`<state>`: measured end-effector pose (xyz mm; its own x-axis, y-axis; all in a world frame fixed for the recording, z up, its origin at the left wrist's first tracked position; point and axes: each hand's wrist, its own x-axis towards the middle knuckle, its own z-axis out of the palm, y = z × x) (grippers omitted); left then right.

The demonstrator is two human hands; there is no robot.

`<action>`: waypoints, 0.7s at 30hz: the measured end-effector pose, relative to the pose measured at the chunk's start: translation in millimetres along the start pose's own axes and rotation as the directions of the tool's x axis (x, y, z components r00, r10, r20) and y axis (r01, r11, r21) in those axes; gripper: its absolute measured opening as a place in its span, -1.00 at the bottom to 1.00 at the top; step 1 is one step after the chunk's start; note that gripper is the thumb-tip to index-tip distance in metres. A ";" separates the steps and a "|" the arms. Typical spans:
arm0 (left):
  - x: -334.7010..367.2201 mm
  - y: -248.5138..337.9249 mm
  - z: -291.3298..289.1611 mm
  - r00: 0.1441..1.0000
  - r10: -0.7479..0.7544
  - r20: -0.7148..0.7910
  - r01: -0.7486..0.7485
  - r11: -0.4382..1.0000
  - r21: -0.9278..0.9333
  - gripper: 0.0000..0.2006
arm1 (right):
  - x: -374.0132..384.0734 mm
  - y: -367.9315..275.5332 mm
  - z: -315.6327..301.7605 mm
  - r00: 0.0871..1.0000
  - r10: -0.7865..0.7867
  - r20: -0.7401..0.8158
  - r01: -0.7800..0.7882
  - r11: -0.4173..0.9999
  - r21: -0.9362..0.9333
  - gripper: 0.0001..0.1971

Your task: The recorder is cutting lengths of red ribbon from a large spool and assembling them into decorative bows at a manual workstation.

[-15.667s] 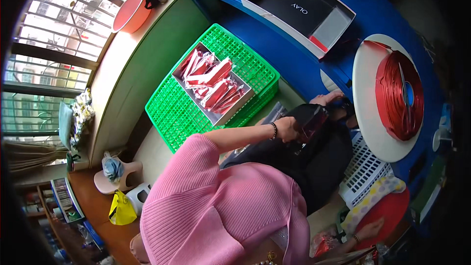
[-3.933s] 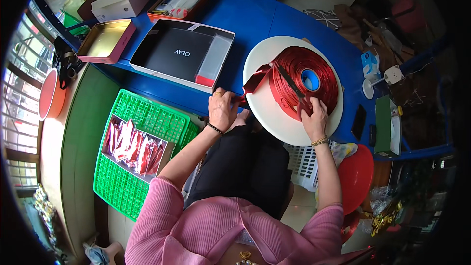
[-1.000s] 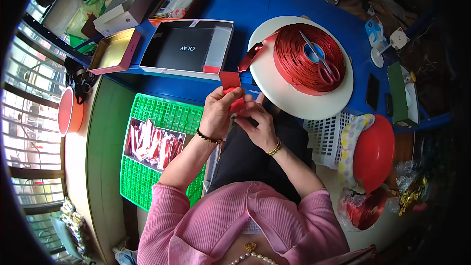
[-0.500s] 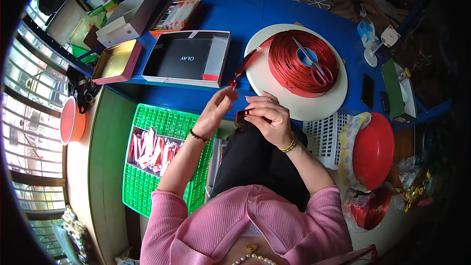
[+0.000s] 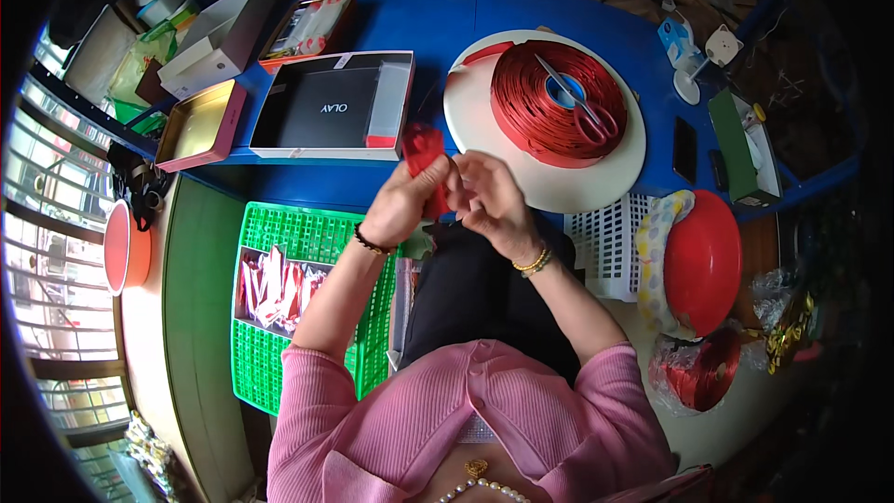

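Observation:
A loop of shiny red ribbon [image 5: 423,143] stands up from my left hand [image 5: 400,205], whose thumb and fingers are closed on it. More of the ribbon hangs below the fingers, over my lap. Close beside it is my right hand [image 5: 498,207], its fingers bent and apart, slightly blurred, with the fingertips near the ribbon. A large roll of red ribbon [image 5: 521,121] lies on a round cream board [image 5: 535,184] at the table's near edge. Scissors [image 5: 587,107] with dark red handles rest on top of the roll.
Left on the blue table [image 5: 419,14] are a black box in a white tray [image 5: 317,112] and a gold-lined box [image 5: 200,126]. A phone [image 5: 684,149] and green box [image 5: 742,149] are right. Below are a green crate [image 5: 279,373] with red-and-white strips [image 5: 275,289] and a red basin [image 5: 703,265].
The strip that stretched from the roll toward my left hand now shows as a loop in that hand. My right hand has moved left, its fingers spreading from the folded piece. The view shifted slightly.

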<state>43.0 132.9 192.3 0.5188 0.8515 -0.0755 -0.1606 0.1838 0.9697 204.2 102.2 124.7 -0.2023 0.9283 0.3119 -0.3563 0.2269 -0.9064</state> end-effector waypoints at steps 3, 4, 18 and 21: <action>-0.6 20.7 -9.4 0.988 0.146 0.043 -0.120 0.919 -0.375 -0.67 | -13.9 48.0 27.7 0.992 -0.005 0.128 -0.005 0.997 0.077 -0.09; -0.3 28.3 -14.3 0.987 0.159 0.021 -0.137 0.906 -0.400 -0.66 | -24.6 56.1 32.3 0.972 0.179 0.149 -0.186 0.982 0.033 -0.14; 14.6 -17.0 -107.5 0.841 0.144 -0.521 -0.140 0.989 0.047 -0.58 | -4.5 -14.0 34.5 0.964 -0.024 0.265 0.140 0.894 -0.426 -0.92; 8.0 -35.6 -68.3 0.966 0.022 -0.259 -0.050 0.994 -0.101 -0.40 | 26.1 -22.1 31.5 0.991 -0.070 0.116 0.090 0.980 -0.179 -0.95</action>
<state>-4.5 166.8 141.4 0.2801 0.9535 -0.1114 -0.2705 0.1898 0.9438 178.0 112.2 161.8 -0.2817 0.8697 0.4053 -0.2042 0.3584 -0.9110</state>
